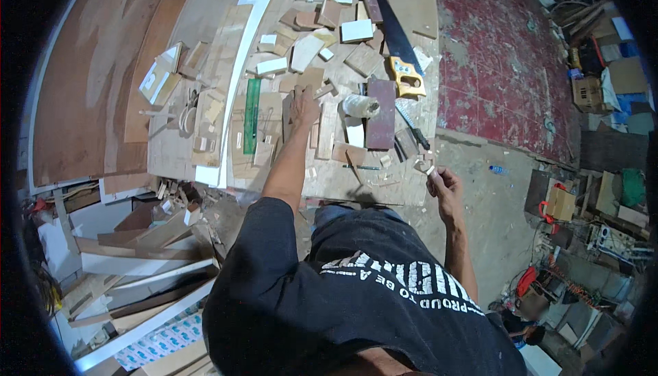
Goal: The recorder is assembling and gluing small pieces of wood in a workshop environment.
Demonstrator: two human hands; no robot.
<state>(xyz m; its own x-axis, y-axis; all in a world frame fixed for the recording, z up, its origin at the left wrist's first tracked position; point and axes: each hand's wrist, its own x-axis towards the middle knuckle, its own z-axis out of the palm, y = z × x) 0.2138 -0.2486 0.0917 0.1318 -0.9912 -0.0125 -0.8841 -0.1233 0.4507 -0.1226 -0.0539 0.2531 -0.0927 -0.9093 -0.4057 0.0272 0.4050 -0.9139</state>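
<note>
My left hand (303, 106) is stretched forward over the workbench, its fingers extended down onto loose wood offcuts. A flat brown wood piece (312, 76) lies just beyond its fingertips. I cannot make out anything held in it. Off the bench's near right corner, my right hand (447, 191) pinches a small pale wood piece (427, 168) between thumb and fingers. Between the hands lie a pale wood strip (327, 129), a whitish bottle (361, 106) on its side, a dark red-brown board (380, 113) and a pencil (361, 167).
A handsaw (408, 78) with a yellow handle lies at the bench's right, near a blue-black cutter (412, 129). A green ruler (252, 115) is left of my left hand. Scrap boards (144, 246) pile up at lower left. Beyond the bench stands a worn red surface (500, 67).
</note>
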